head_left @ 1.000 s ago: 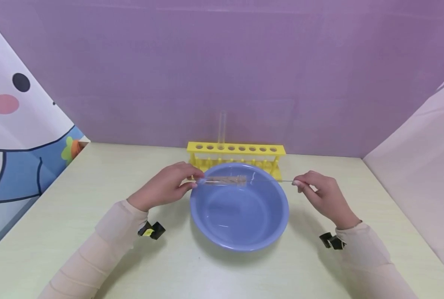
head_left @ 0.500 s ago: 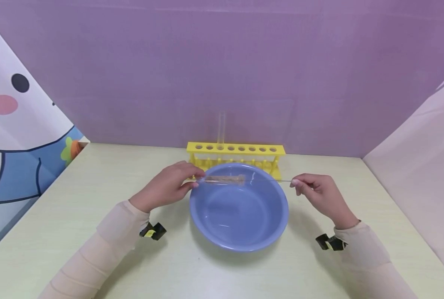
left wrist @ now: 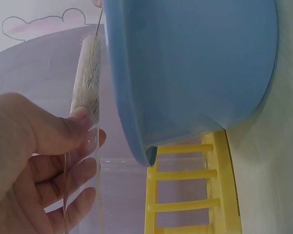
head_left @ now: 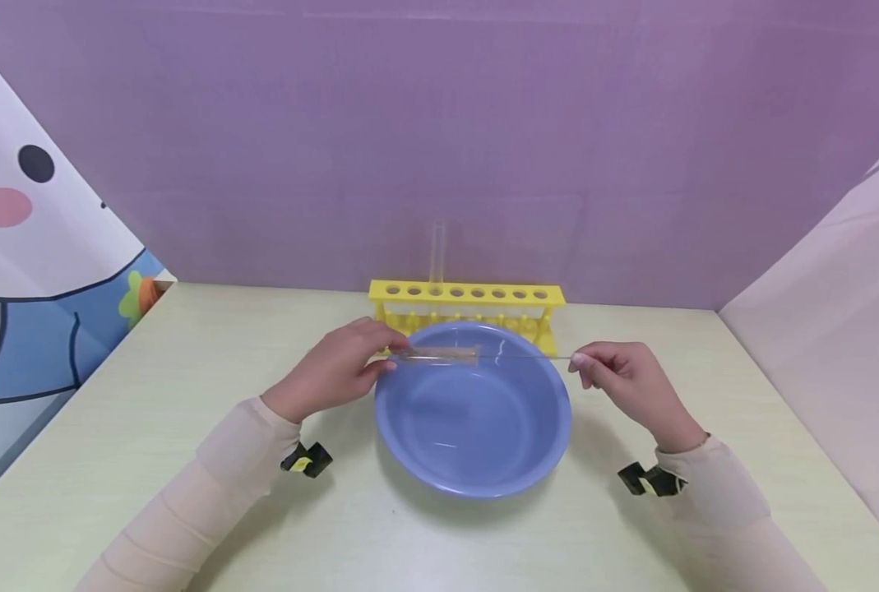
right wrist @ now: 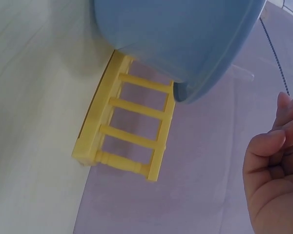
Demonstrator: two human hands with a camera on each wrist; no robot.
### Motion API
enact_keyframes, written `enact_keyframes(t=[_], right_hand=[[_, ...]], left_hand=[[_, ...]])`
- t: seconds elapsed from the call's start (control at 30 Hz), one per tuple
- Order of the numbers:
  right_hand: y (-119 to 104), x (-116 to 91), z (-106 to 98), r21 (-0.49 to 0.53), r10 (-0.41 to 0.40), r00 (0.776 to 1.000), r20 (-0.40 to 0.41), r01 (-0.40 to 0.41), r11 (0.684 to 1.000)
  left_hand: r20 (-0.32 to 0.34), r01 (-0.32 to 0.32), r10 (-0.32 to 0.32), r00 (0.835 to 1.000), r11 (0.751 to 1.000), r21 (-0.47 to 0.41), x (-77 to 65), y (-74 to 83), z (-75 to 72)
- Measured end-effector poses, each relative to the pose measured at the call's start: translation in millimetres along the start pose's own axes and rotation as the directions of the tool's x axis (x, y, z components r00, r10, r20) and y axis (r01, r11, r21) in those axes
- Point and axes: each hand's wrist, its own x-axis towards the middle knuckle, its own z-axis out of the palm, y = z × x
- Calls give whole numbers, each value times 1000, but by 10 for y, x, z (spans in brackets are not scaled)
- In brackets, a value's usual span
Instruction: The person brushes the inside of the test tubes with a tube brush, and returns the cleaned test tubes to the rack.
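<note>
My left hand (head_left: 343,366) grips a clear glass test tube (left wrist: 92,146) between thumb and fingers, lying level above the far part of a blue basin (head_left: 476,423). Inside the tube's mouth end sits the pale bristle head of a test tube brush (left wrist: 87,78). Its thin twisted wire (right wrist: 276,53) runs out to the right, where my right hand (head_left: 624,382) pinches it between thumb and fingertips, just past the basin's right rim. The left wrist view shows the bristles pressed along the glass, near my left thumb.
Behind the basin stands a yellow test tube rack (head_left: 483,293), partly hidden by it. Another clear test tube (head_left: 437,255) stands upright in the rack. A purple wall covering (head_left: 439,123) rises behind the pale table (head_left: 261,329).
My right hand has moved slightly left with the brush wire, toward the tube. My left hand and the tube stay nearly in place; the tube's mouth end shifts a little left.
</note>
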Motion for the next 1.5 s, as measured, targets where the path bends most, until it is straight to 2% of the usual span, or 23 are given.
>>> enact_keyframes(t=[0.27,1.0,1.27,1.5], right_hand=[[-75,28,7,65,77,997,18,-78,995],[-192,109,89,155,179,982,55,-185,970],[-225,137,128,180,217,973,75,-227,957],[-270,178,156,186,230,970,80,-241,953]], left_hand=[[-13,1,-1,1000,1000,18,19,52,11],[-34,-17,18,999,1000,22,71,133,57],[-40,-3,4,999,1000,13,70,167,63],[-73,-9,10,997,1000,19,63,165,64]])
